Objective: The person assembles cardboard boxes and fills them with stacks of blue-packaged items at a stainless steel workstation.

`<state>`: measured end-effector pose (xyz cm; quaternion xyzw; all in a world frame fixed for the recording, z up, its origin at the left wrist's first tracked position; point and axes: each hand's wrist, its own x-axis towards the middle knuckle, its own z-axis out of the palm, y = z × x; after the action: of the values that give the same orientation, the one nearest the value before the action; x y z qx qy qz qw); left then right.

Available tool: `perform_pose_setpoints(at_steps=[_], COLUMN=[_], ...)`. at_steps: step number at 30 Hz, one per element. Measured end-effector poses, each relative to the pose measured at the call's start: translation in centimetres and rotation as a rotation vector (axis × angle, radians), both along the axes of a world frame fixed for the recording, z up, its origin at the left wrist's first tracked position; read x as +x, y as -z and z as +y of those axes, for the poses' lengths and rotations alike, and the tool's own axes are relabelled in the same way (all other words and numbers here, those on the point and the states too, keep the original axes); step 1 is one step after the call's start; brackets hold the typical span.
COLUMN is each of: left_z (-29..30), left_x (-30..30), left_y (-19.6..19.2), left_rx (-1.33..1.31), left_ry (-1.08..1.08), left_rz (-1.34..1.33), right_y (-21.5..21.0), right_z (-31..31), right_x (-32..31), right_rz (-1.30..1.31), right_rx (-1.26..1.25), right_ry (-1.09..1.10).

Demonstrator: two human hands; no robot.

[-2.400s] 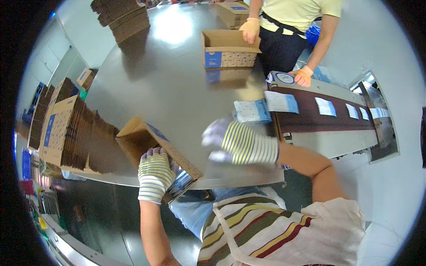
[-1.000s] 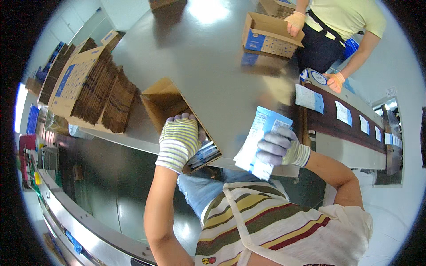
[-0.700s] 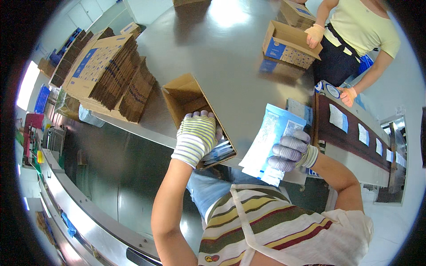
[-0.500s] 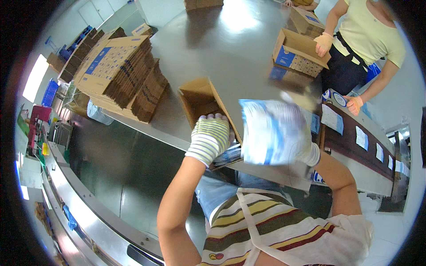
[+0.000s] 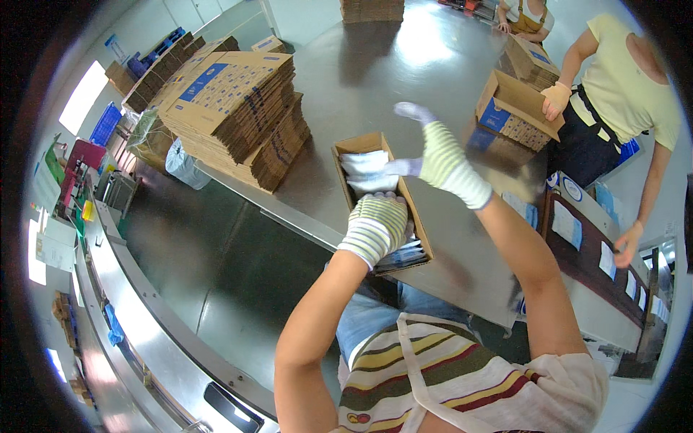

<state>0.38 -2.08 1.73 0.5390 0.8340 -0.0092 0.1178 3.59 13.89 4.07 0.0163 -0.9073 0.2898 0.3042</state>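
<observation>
An open cardboard box (image 5: 421, 229) stands at the near edge of the metal table. White-and-blue flat packets (image 5: 365, 163) lie in its far end, and more packets (image 5: 406, 255) are packed into its near end. My left hand (image 5: 377, 225), in a striped knit glove, reaches into the middle of the box, fingers together and curled down; their tips are hidden inside. Above the box's right side is my right hand (image 5: 442, 160), in a matching glove. Its thumb and fingers are spread, with nothing held, and the thumb is over the far packets.
Stacks of flattened cartons (image 5: 238, 108) stand on the table at left. At far right a co-worker rests one gloved hand (image 5: 556, 99) on another open box (image 5: 498, 115). A dark conveyor belt (image 5: 586, 249) carries spaced packets on the right.
My right hand has brought a blurred white-and-blue packet leftward and let go; packets now lie in the box's far end. My left hand remains in the box. The co-worker's lower hand left the roundish item.
</observation>
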Motion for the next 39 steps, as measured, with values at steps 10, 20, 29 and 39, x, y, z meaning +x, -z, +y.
perform_pose_setpoints(at_steps=[10, 20, 29, 39], left_z=[1.0, -0.3, -8.3, -0.1], left_x=[1.1, -0.3, -3.4, -17.1], left_y=[0.8, -4.3, 5.5, -9.8], left_rx=[-0.035, 0.735, 0.335, 0.343], left_ry=[0.289, 0.254, -0.044, -0.258], left_rz=[0.082, 0.088, -0.071, 0.952], right_y=[3.8, 1.7, 11.8, 17.6], right_z=[-8.1, 2.8, 10.3, 3.7], right_x=[13.4, -2.6, -2.1, 6.7], right_rz=[0.048, -0.643, -0.802, -0.333], right_rx=[0.503, 0.628, 0.435, 0.271], right_ry=[-0.466, 0.302, 0.306, 0.351])
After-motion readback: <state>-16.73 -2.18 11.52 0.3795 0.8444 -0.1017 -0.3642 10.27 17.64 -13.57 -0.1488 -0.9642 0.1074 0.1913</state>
